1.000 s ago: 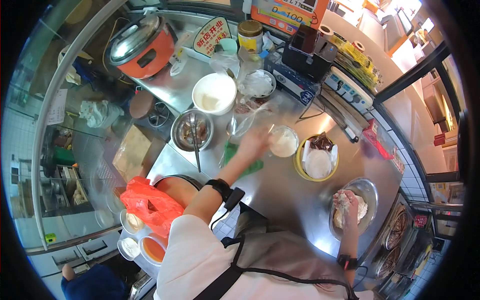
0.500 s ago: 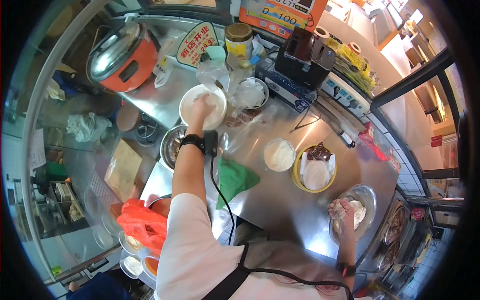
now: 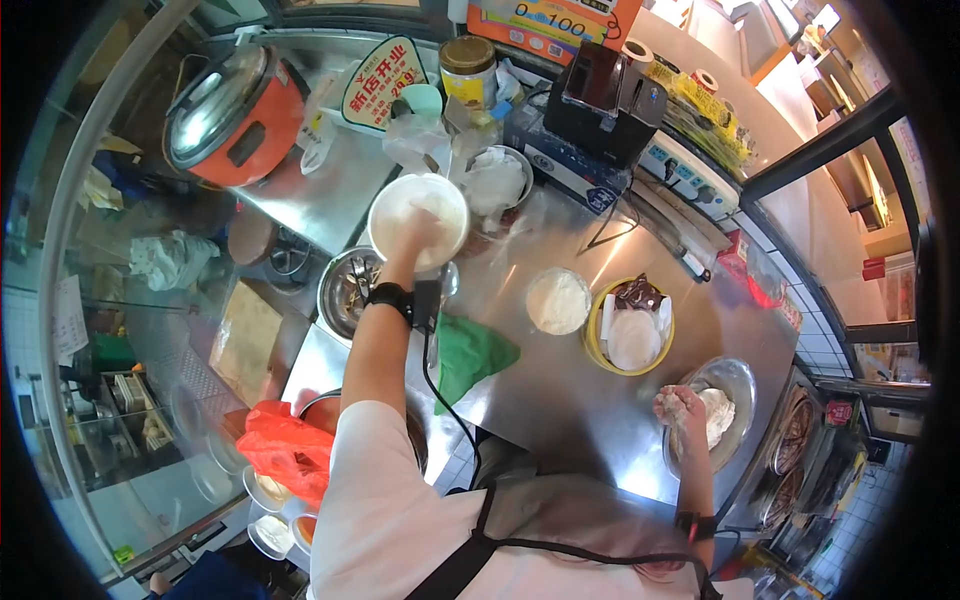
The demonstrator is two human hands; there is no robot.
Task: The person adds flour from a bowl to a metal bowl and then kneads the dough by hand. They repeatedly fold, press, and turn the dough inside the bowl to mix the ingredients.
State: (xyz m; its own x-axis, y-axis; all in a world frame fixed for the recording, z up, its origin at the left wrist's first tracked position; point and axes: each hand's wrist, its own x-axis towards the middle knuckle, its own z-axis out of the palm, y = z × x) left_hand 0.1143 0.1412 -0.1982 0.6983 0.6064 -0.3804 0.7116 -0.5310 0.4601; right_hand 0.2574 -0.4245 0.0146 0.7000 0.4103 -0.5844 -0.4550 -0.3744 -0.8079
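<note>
My left hand (image 3: 421, 232) is down inside a white tub (image 3: 376, 222) with whitish contents. Its fingers are blurred and hidden there, so I cannot see whether they hold anything. My right hand (image 3: 680, 408) hovers at the left side of a metal bowl (image 3: 741, 382). Its fingers are curled and coated with dough, and what they enclose is hidden. A lump of pale dough (image 3: 717, 415) lies in that bowl, just right of the hand. Left of the tub stands a steel bowl (image 3: 338, 300) with utensils in it. A green cloth (image 3: 472, 362) lies below the tub.
A round container of white powder (image 3: 558, 302) and a yellow-rimmed tub (image 3: 590, 345) with packets stand mid-table. An orange cooker (image 3: 240, 120) is at the back left. A red plastic bag (image 3: 285, 442) sits by my left arm. A knife (image 3: 694, 265) lies at the back right.
The white tub has shifted slightly right and toward me, with my left hand still in it. My right hand has drawn back from the dough toward the bowl's left rim, its fingers curling.
</note>
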